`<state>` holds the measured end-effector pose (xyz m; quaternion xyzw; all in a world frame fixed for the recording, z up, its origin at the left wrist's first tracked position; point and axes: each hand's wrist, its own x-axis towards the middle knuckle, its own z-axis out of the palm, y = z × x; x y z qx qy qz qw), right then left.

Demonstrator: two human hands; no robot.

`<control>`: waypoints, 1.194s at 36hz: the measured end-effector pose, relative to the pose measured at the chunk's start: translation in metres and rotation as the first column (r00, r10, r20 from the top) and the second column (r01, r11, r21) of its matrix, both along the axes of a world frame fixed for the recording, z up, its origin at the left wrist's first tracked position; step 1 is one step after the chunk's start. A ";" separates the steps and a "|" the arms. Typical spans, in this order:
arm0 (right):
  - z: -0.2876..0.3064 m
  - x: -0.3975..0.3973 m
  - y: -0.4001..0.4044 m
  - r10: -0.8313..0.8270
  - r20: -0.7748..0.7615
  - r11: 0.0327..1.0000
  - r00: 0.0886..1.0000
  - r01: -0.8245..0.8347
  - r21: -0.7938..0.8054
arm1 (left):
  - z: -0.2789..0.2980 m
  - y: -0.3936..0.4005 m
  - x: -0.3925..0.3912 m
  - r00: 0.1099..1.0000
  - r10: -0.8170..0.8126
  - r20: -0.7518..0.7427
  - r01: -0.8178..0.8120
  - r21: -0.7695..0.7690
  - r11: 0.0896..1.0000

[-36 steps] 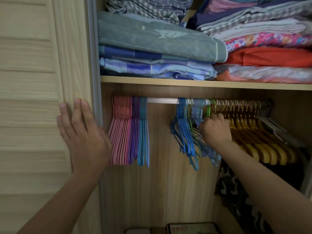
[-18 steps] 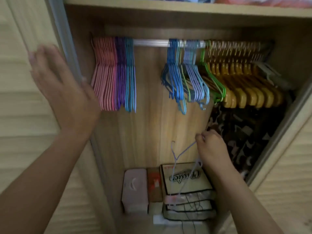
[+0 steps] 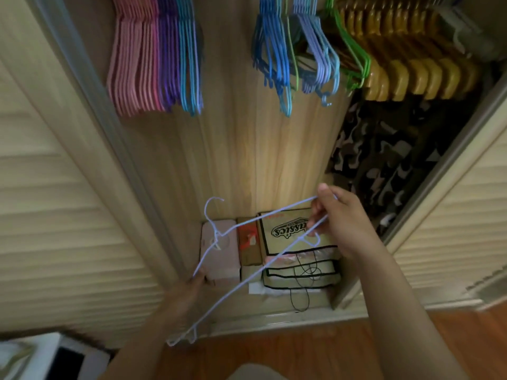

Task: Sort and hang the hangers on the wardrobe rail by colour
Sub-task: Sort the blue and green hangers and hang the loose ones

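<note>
A pale lilac wire hanger (image 3: pixel 247 278) lies slanted in front of the open wardrobe, low down. My right hand (image 3: pixel 340 223) pinches its right end between thumb and fingers. My left hand (image 3: pixel 189 292) holds its left shoulder wire near the hook. Above hang sorted groups: pink hangers (image 3: pixel 131 58), purple hangers (image 3: pixel 167 56) and teal hangers (image 3: pixel 189 56) on the left. Further right are blue hangers (image 3: pixel 271 50), lilac hangers (image 3: pixel 318 50), a green hanger (image 3: pixel 354 56) and yellow wooden hangers (image 3: pixel 406 64). The rail itself is out of frame.
Louvred sliding doors (image 3: pixel 55 215) flank the opening on both sides. On the wardrobe floor sit a pink box (image 3: pixel 219 259), a small brown box (image 3: pixel 248 242) and stacked flat packages (image 3: pixel 296 237) with a black cord. Camouflage clothing (image 3: pixel 384 160) hangs at the right. A wooden floor (image 3: pixel 301 352) lies below.
My right hand took a lilac hanger off the rail and brought it down low. My left hand left the door and now holds the hanger's other side. The view tilted downward.
</note>
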<state>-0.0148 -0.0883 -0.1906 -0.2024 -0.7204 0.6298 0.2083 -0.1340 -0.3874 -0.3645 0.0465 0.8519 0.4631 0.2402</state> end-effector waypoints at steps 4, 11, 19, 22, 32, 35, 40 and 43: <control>-0.008 -0.005 0.006 -0.015 0.001 0.998 1.000 0.015 -0.062 | 0.028 -0.002 0.006 0.986 0.030 0.161 -0.054 0.143 0.988; -0.071 -0.016 0.031 -0.321 0.353 0.946 0.879 0.276 0.172 | 0.032 -0.017 0.012 0.797 -0.094 0.596 -0.046 0.215 0.976; -0.067 -0.008 -0.019 0.209 0.573 0.977 0.793 -0.187 -0.098 | 0.055 0.035 0.018 0.777 -0.051 0.628 -0.216 0.342 0.915; -0.053 -0.005 -0.044 0.415 0.550 0.909 0.725 -0.356 -0.217 | 0.059 0.064 0.035 0.804 0.010 0.595 -0.257 0.332 0.908; -0.032 -0.002 -0.075 0.523 0.487 0.839 0.700 -0.523 -0.150 | 0.115 0.126 0.021 0.863 0.077 0.499 -0.323 0.428 0.844; -0.033 -0.002 -0.078 0.451 0.476 0.868 0.755 -0.495 -0.038 | 0.132 0.135 0.016 0.873 0.073 0.482 -0.306 0.426 0.851; -0.039 -0.006 -0.087 0.292 0.342 0.942 0.893 -0.330 0.056 | 0.137 0.137 0.018 0.895 -0.009 0.447 -0.233 0.484 0.843; -0.039 -0.011 -0.087 0.147 0.299 0.988 0.943 -0.153 -0.004 | 0.141 0.134 0.025 0.954 -0.057 0.295 -0.090 0.462 0.882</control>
